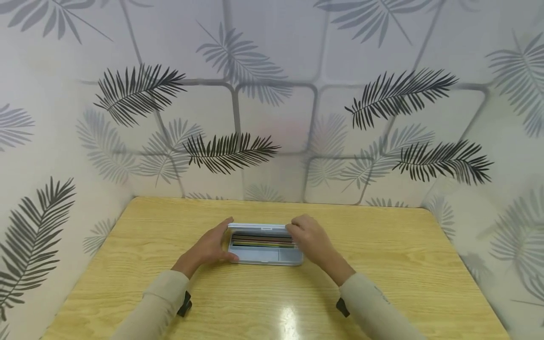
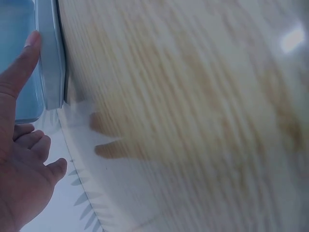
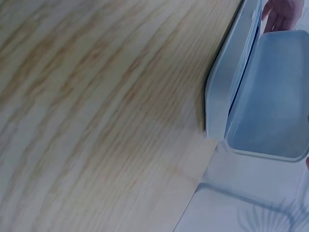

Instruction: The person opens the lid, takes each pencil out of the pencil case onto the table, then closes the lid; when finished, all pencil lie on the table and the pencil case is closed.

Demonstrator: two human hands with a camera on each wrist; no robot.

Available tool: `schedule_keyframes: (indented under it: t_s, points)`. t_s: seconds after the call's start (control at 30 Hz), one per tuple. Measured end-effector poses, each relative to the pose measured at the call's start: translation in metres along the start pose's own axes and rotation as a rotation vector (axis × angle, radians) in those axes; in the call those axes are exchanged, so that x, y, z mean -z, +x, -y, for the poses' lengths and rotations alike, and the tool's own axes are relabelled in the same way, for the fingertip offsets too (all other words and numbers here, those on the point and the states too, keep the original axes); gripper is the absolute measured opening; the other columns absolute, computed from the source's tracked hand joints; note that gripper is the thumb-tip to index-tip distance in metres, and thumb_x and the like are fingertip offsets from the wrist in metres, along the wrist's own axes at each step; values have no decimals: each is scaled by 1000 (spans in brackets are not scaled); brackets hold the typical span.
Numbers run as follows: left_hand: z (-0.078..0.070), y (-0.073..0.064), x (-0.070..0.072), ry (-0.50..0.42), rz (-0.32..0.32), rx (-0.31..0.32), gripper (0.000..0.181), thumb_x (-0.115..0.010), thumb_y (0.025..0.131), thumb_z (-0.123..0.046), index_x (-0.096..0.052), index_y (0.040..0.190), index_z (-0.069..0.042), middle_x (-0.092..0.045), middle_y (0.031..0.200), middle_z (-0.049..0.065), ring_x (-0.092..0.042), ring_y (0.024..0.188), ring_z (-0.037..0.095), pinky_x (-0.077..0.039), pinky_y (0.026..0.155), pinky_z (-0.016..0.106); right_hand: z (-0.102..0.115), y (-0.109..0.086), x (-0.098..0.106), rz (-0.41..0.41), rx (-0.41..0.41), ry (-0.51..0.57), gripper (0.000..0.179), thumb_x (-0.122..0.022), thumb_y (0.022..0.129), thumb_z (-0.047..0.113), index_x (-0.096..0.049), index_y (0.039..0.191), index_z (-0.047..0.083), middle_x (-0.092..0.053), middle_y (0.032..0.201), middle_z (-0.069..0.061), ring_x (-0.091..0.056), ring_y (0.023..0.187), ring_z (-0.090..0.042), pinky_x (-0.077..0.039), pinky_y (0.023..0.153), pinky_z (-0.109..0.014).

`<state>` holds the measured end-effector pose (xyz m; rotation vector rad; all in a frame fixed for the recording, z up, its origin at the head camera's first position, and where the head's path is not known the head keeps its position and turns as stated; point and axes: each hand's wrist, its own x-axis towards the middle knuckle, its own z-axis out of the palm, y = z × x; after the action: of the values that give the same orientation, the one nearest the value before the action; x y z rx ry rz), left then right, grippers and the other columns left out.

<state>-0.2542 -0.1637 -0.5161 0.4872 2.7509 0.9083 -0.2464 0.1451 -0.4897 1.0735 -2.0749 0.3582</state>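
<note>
A pale blue pencil case (image 1: 257,255) stands on the table with its lid (image 3: 273,92) raised at the back. Several thin coloured pencils (image 1: 263,241) lie side by side in its rear part; the front part has a divider. My left hand (image 1: 207,246) holds the left end, thumb on the front corner and fingers towards the back. In the left wrist view, the thumb (image 2: 24,63) lies across the case's rim. My right hand (image 1: 312,237) grips the lid's right end, its fingers curled over the edge. Only a sliver of that hand shows in the right wrist view.
The wood-grain table (image 1: 140,236) extends around the case on all sides. Behind it rises a wall (image 1: 280,123) with a leaf pattern. Dark bands (image 1: 184,304) sit at both wrists, by the light sleeves.
</note>
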Motion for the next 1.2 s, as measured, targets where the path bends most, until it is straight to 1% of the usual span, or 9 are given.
schedule_keyframes:
  t_s: [0.13, 0.23, 0.3, 0.4, 0.57, 0.73, 0.9, 1.1, 1.2]
  points:
    - [-1, -1, -1, -9, -10, -20, 125, -87, 59, -45, -14, 153, -9, -29, 155, 15, -30, 141, 35, -31, 113, 52, -5, -1, -3, -31, -26, -70, 15, -64, 78, -5, -71, 90, 1, -66, 86, -9, -62, 79, -22, -54, 70, -30]
    - [-2, -1, -2, -18, -11, -37, 128, -88, 59, -44, -9, 154, -9, -22, 158, 15, -25, 143, 35, -28, 115, 52, -10, -3, -5, -24, -75, -93, 20, -65, 78, -3, -71, 96, -2, -69, 94, -13, -65, 89, -26, -56, 81, -35]
    - [-2, -1, -2, -8, -18, -49, 131, -88, 59, -44, -5, 153, -7, -16, 159, 15, -21, 145, 36, -25, 116, 52, -12, -5, -6, 15, -119, -97, 25, -66, 77, 0, -69, 102, -3, -70, 103, -15, -65, 97, -30, -54, 89, -39]
    - [-2, -1, -2, 40, -40, -64, 134, -87, 58, -46, -1, 153, -5, -9, 160, 17, -17, 146, 36, -22, 117, 52, -15, -8, -7, 140, -219, -44, 37, -68, 82, 7, -63, 117, -6, -63, 122, -21, -59, 115, -35, -47, 102, -45]
    - [-7, 1, -1, 111, -70, -128, 133, -87, 58, -44, -2, 153, -4, -9, 160, 16, -17, 146, 35, -20, 118, 54, -17, -9, -8, 370, -503, 139, 53, -56, 94, 19, -41, 139, -5, -35, 148, -25, -38, 136, -37, -35, 111, -48]
    - [-10, 2, -2, 97, -18, -121, 126, -86, 63, -39, -4, 153, -4, -11, 160, 15, -18, 146, 34, -21, 118, 51, -15, -11, -11, 514, -681, 297, 63, -49, 98, 23, -23, 147, -6, -16, 156, -25, -21, 144, -37, -22, 118, -49]
    - [-9, 2, -1, 71, 35, -56, 120, -85, 66, -37, -9, 153, -6, -14, 160, 12, -21, 146, 31, -24, 119, 45, -9, -15, -13, 593, -752, 377, 66, -49, 98, 23, -18, 148, -8, -17, 155, -26, -19, 144, -38, -19, 119, -49]
    - [-8, 2, 2, 59, 54, -35, 119, -86, 64, -38, -13, 152, -5, -18, 159, 13, -23, 145, 31, -25, 118, 46, -13, -20, -18, 625, -743, 376, 60, -46, 99, 24, -26, 146, -7, -27, 152, -25, -28, 142, -37, -24, 118, -46]
    - [-7, 3, 2, 47, 66, -32, 118, -86, 65, -37, -14, 152, -5, -18, 158, 13, -23, 145, 31, -24, 118, 46, -15, -22, -17, 621, -709, 347, 56, -48, 98, 23, -33, 143, -7, -38, 146, -26, -37, 137, -37, -31, 115, -47]
